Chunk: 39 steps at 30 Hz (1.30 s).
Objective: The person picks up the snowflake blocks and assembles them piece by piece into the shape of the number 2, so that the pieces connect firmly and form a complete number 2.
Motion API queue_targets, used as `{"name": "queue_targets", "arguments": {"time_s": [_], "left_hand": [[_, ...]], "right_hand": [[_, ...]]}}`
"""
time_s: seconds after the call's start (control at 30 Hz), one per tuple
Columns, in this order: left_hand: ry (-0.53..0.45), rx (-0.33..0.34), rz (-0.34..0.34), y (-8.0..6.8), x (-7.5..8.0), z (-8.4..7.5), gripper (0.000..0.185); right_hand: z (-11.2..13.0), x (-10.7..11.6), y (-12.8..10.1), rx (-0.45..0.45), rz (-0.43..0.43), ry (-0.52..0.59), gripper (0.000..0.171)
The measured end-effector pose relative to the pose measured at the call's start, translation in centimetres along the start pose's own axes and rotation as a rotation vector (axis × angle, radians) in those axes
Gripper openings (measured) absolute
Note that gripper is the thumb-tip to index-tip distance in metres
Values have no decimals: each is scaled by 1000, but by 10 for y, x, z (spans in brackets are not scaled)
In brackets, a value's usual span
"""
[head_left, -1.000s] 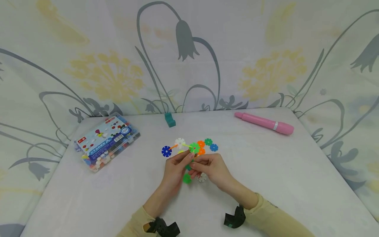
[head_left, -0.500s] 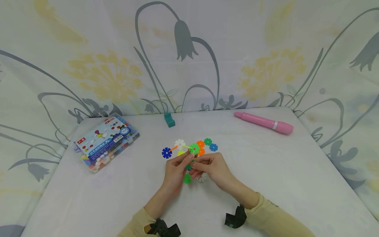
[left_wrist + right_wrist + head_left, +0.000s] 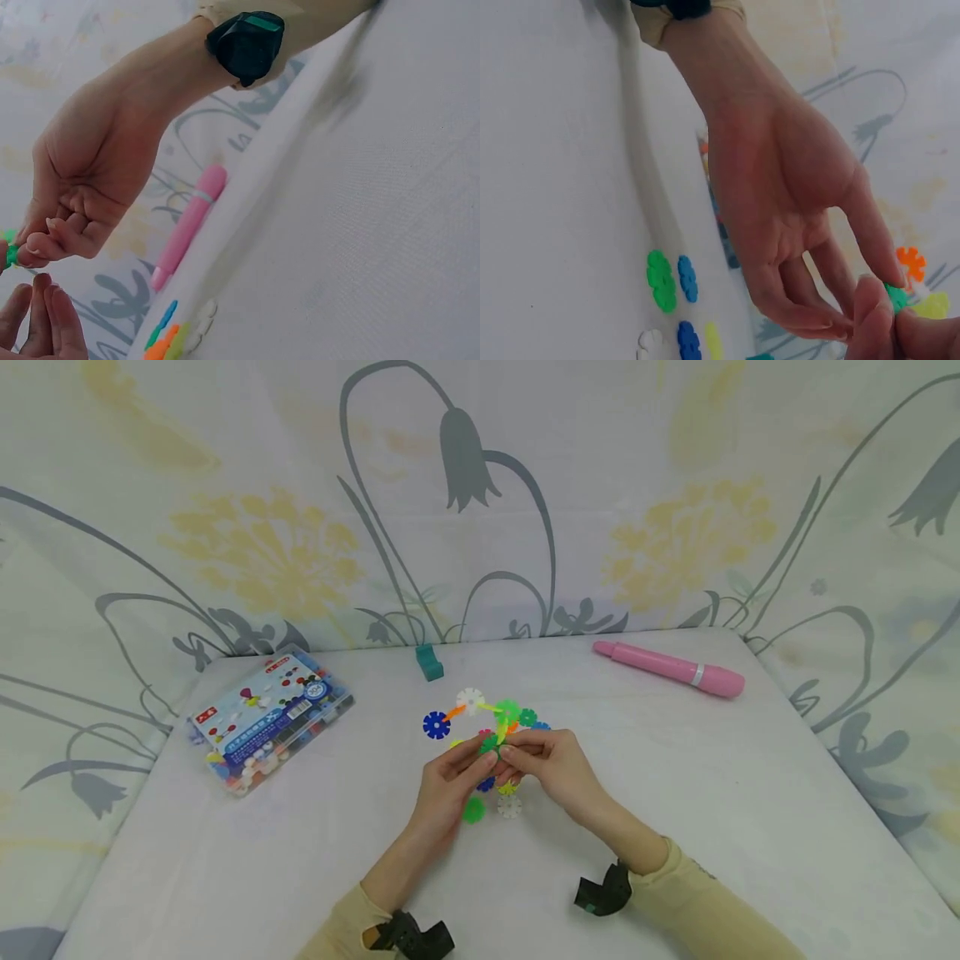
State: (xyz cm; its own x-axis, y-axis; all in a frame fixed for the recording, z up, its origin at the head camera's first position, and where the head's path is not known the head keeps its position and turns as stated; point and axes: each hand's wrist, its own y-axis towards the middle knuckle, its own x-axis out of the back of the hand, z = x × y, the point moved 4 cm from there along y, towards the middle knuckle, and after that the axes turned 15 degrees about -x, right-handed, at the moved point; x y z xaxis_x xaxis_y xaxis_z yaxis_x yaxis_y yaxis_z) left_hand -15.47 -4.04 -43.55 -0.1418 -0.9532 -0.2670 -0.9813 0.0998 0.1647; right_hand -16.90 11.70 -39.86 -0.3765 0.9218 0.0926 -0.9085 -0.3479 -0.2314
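Both hands meet over the middle of the table. My left hand (image 3: 450,781) pinches a green snowflake disc (image 3: 490,744) by its left side. From the other side my right hand (image 3: 555,772) pinches at the same disc, its thumb beside it; the exact contact is partly hidden by fingers. A chain of slotted-together discs rises from there: a yellow disc (image 3: 502,730) seen edge-on, a light green disc (image 3: 507,711), a white disc (image 3: 471,701), an orange disc (image 3: 453,712) edge-on and a dark blue disc (image 3: 437,725) at the end.
Loose discs lie under and behind the hands, among them a green one (image 3: 473,810), a white one (image 3: 509,807) and another green one (image 3: 528,717). A clear box (image 3: 273,718) stands left, a teal block (image 3: 430,662) behind, a pink marker (image 3: 669,669) back right.
Both hands have lifted slightly, the right one also shifting right. The chain has moved up and right, and the green disc between the fingers now shows more fully.
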Motion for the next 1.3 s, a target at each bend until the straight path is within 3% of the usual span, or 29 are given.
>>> {"name": "queue_targets", "arguments": {"time_s": [0.27, 0.53, 0.77, 1.13, 1.3], "left_hand": [[125, -78, -66, 1, 6, -6, 33], [172, -115, -71, 1, 8, -11, 30], [204, -131, -102, 3, 13, -12, 24], [206, -123, -50, 3, 11, -12, 29], [219, -130, -79, 4, 13, -13, 28]], "right_hand": [[-2, 3, 4, -29, -14, 25, 25], [-9, 0, 7, -108, 0, 28, 26], [-9, 4, 8, -92, -19, -41, 27], [-8, 6, 8, -67, -40, -45, 22], [-9, 11, 11, -69, -81, -96, 26]]}}
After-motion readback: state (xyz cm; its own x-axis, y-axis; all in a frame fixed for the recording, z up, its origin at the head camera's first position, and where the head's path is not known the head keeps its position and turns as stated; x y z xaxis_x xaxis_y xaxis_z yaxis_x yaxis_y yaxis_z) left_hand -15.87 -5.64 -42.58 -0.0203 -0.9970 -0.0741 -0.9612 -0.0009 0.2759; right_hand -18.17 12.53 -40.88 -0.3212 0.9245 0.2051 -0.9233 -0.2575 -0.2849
